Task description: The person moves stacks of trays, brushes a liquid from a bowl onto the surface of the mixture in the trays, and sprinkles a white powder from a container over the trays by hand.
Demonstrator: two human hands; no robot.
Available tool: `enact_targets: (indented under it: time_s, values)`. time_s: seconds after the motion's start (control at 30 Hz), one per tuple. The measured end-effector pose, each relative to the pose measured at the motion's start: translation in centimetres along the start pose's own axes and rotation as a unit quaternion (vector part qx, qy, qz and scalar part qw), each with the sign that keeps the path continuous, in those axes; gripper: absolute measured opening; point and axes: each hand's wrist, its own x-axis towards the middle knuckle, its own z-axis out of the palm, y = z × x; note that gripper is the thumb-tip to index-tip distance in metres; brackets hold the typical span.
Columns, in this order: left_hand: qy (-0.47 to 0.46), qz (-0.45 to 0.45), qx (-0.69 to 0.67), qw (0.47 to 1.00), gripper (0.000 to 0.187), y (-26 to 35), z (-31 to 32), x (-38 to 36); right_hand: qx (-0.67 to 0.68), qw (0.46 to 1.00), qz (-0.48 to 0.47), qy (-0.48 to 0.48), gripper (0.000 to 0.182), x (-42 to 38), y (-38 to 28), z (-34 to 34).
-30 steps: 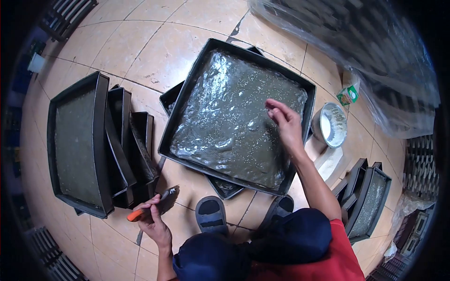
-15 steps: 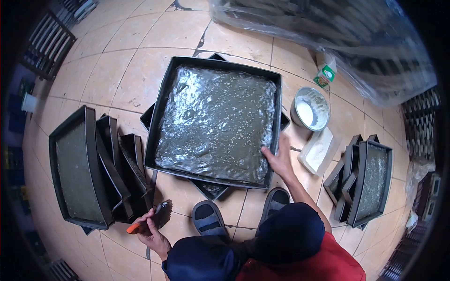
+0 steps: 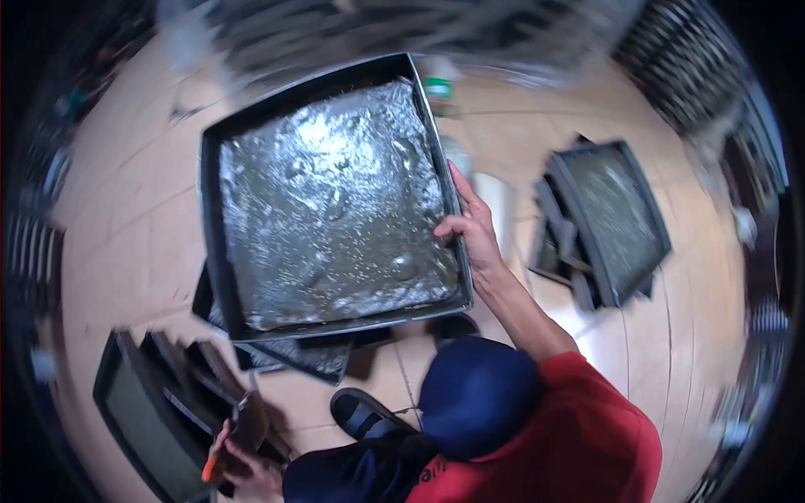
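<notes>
A large square dark metal tray [image 3: 216,226] is lifted off the stack and tilted. Its bottom has a glossy dark wet coating with scattered pale specks. My right hand [image 3: 474,230] grips its right wall, thumb over the rim on the inside and fingers outside. Low on the left, my left hand [image 3: 247,474] is closed round the orange handle of a wide brush [image 3: 248,422], whose dark head points up. Under the lifted tray, more dark trays [image 3: 306,359] lie crosswise on the floor.
Stacked trays lean at the lower left [image 3: 134,411] and stand at the right [image 3: 616,218]. A pale tub [image 3: 495,197] and a green-and-white carton [image 3: 438,88] are partly hidden behind the held tray. Clear plastic sheeting [image 3: 402,33] covers something at the back. Floor is tiled [image 3: 134,251].
My right hand has taken hold of the tray's right wall and raised it off the stack. My view has turned right. The left hand still holds the brush.
</notes>
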Motion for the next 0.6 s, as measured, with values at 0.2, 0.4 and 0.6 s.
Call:
enact_targets:
  time_s: [0.2, 0.4, 0.6]
  values:
    - [-0.091, 0.145, -0.009, 0.985, 0.021, -1.0, 4.6, 3.3, 0.096, 0.957, -0.138, 0.238, 0.1, -7.7, -8.3, -13.6]
    - [-0.136, 0.144, -0.033, 0.98, 0.019, 2.1, 11.4, 4.7, 0.11, 0.822, -0.32, 0.457, 0.102, -8.5, -10.3, -22.7]
    - [-0.187, 0.119, -0.071, 0.973, 0.017, 3.9, 14.6, 5.5, 0.032, 0.726, -0.303, 0.617, 0.11, -6.0, -8.1, -30.5]
